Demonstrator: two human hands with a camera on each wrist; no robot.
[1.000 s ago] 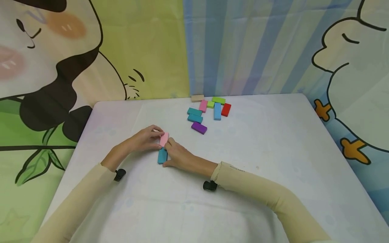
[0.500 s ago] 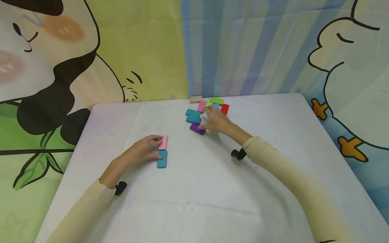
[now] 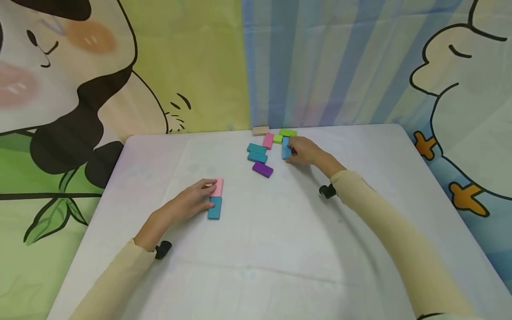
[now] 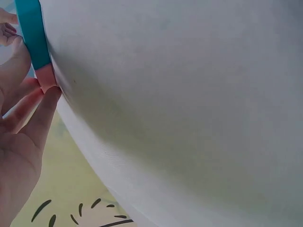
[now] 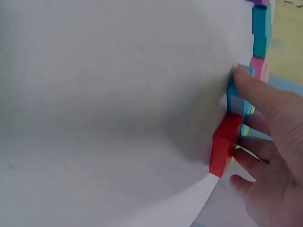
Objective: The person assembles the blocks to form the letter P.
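Observation:
In the head view my left hand (image 3: 191, 200) rests at the left side of two blocks standing end to end: a light pink block (image 3: 218, 188) and a teal block (image 3: 214, 210). Its fingers touch the pink one and its thumb the teal one; the left wrist view shows the same contact at the pink block (image 4: 46, 77) and teal block (image 4: 34, 33). Farther off, my right hand (image 3: 310, 153) pinches a blue block (image 3: 286, 150), thumb at the near end (image 5: 244, 71). A red block (image 5: 225, 145) lies beside it, mostly covered by the hand in the head view.
Left of the right hand lie a purple block (image 3: 262, 169), two teal blocks (image 3: 257, 153), a darker pink block (image 3: 268, 141), two green blocks (image 3: 288, 132) and a beige block (image 3: 261, 130). A printed cloth (image 3: 208, 66) stands behind the white table (image 3: 256, 249).
My right hand has left the pink and teal blocks, crossed over the loose blocks and come to the blue one. My left hand has stayed by the pair, its thumb now at the teal block.

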